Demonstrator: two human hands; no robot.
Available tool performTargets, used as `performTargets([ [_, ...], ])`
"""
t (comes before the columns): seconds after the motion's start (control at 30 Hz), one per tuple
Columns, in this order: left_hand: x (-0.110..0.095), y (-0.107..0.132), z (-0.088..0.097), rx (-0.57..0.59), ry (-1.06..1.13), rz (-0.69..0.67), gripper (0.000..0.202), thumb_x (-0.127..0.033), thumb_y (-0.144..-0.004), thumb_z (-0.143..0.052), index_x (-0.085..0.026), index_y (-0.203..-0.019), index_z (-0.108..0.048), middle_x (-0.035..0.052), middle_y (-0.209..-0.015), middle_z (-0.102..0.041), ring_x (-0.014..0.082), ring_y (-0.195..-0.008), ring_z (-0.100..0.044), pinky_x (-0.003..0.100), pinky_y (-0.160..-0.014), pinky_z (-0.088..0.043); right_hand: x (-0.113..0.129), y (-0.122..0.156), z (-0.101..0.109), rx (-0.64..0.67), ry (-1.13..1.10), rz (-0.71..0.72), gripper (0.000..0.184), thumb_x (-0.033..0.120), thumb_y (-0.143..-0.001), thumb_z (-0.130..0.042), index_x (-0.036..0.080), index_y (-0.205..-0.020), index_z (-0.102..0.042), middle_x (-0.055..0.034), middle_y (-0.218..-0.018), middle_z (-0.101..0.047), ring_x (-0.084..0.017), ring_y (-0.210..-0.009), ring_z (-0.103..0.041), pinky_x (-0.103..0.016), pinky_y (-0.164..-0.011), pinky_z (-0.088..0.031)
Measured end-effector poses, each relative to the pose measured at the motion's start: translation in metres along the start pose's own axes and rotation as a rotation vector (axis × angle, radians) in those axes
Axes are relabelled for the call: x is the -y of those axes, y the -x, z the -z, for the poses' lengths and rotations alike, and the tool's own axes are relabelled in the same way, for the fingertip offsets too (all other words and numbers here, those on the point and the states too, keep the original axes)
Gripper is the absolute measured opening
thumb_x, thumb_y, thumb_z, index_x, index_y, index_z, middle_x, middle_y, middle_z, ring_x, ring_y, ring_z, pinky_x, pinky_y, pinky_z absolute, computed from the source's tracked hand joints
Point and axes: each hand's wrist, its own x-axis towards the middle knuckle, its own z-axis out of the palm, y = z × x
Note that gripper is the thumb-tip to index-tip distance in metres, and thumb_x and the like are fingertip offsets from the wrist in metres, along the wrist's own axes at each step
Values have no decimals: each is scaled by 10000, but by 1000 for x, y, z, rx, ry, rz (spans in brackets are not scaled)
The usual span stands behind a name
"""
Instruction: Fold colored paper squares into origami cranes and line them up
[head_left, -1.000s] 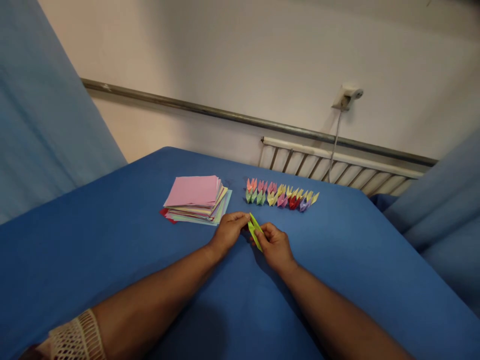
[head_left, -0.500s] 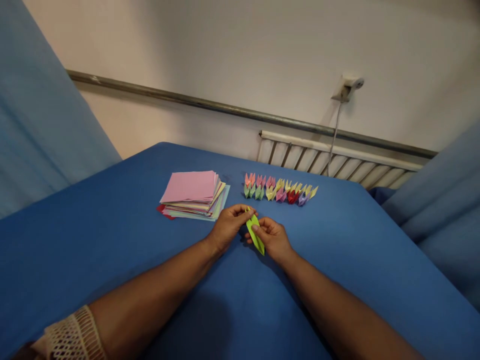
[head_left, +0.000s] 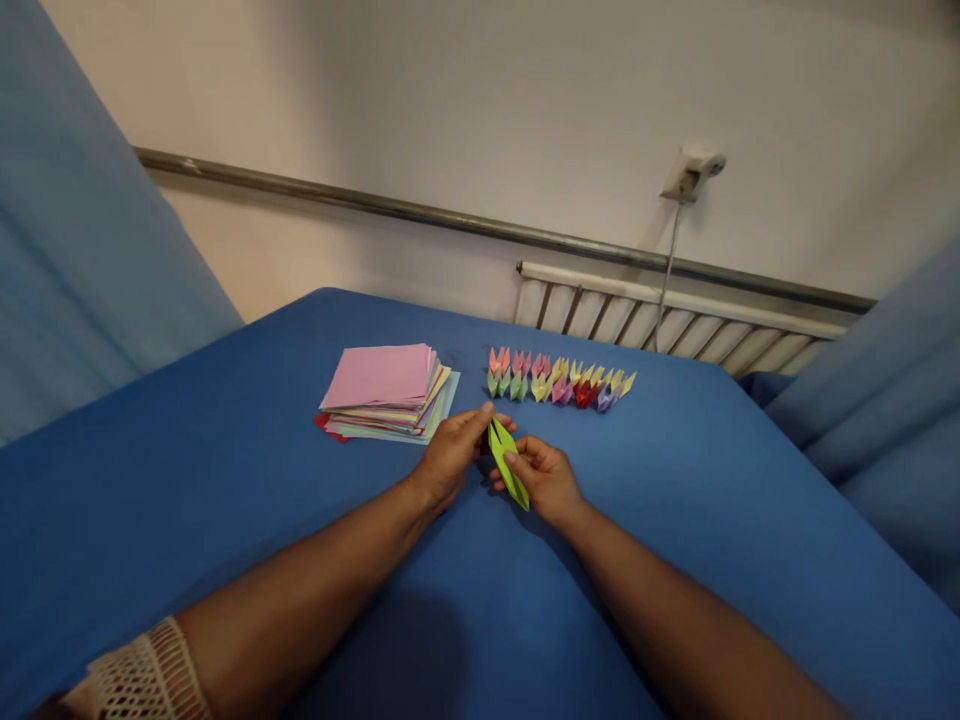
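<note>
**Two-handed pinch on a narrow green paper fold**

The left hand (head_left: 450, 455) and right hand (head_left: 547, 480) meet above the blue-covered surface (head_left: 225, 500). Both are closed on the green folded paper (head_left: 508, 462), a slim pointed strip held tilted between them. Its far tip lies at the left fingertips and its near tip just below the right thumb. The left fingers grip the upper end, while the right thumb and fingers clamp the middle. Just beyond the left hand lies a stack of coloured sheets (head_left: 382, 385). Just beyond the right hand stands a row of small folded pieces (head_left: 559, 385), each touching the next. Judged from this grip, the crease is best made with the edges aligned at the tip and one end held fixed. The other thumb should then run along the fold with even pressure.
</note>
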Motion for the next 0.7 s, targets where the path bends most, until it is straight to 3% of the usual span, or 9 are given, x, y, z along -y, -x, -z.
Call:
performTargets([
  [0.1, 1, 0, -1, 21, -2, 9, 432, -543, -739, -657, -125, -849, -638, 51, -761, -649, 143, -665, -590, 261, -630, -469, 0, -2, 0, -52, -24, 21, 443, 545, -617, -755, 183, -783, -559, 0, -588, -678, -136, -465, -627, -248, -484, -514],
  [0.3, 6, -3, -2, -54, -138, -53, 316, -377, -610, -780, -144, -740, -609, -14, -665, -600, 107, -605, -544, 228, -594, -442, 0, -3, 1, -155, -15, 99, 430, 530, -642, -743, 183, -819, -563, 15, -607, -679, -126, -489, -628, -246, -517, -523],
  [0.7, 6, -3, -1, 17, -150, -35, 338, -419, -658, -738, -138, -813, -634, 7, -721, -624, 118, -640, -558, 233, -604, -441, -2, -3, 3, -97, 57, 50, 444, 584, -639, -727, 186, -749, -566, 0, -580, -675, -159, -488, -640, -286, -517, -543],
])
